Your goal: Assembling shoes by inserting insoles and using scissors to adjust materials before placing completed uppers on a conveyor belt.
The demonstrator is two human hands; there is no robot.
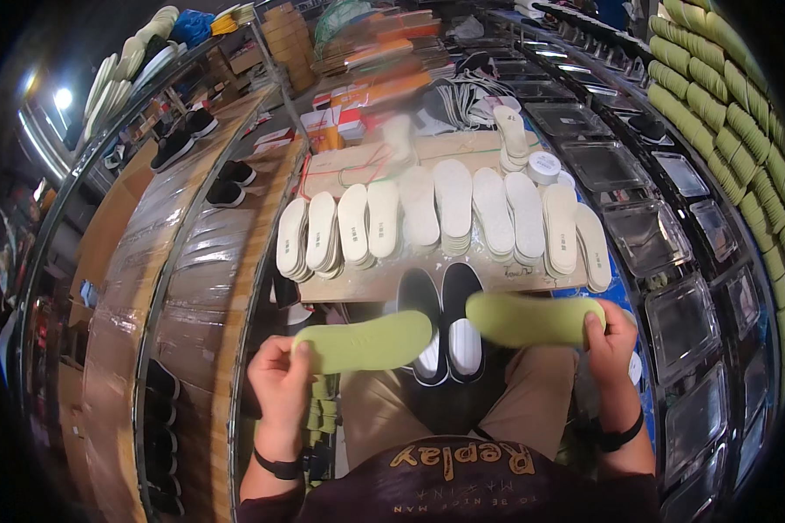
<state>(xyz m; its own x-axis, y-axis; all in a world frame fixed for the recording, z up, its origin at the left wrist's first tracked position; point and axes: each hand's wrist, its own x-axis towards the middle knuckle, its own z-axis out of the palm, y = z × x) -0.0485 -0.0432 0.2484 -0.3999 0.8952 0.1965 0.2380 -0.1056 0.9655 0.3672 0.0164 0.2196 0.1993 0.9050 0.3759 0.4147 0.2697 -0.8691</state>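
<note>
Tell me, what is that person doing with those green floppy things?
The person sits at a work board and holds a green insole in each hand: the left hand pinches the left green insole, the right hand the right green insole. Under them, on the lap, lies a pair of black shoes with white inside. Ahead, stacks of white insoles are lined up in a row on the board. More black shoes sit on the shelf to the left.
</note>
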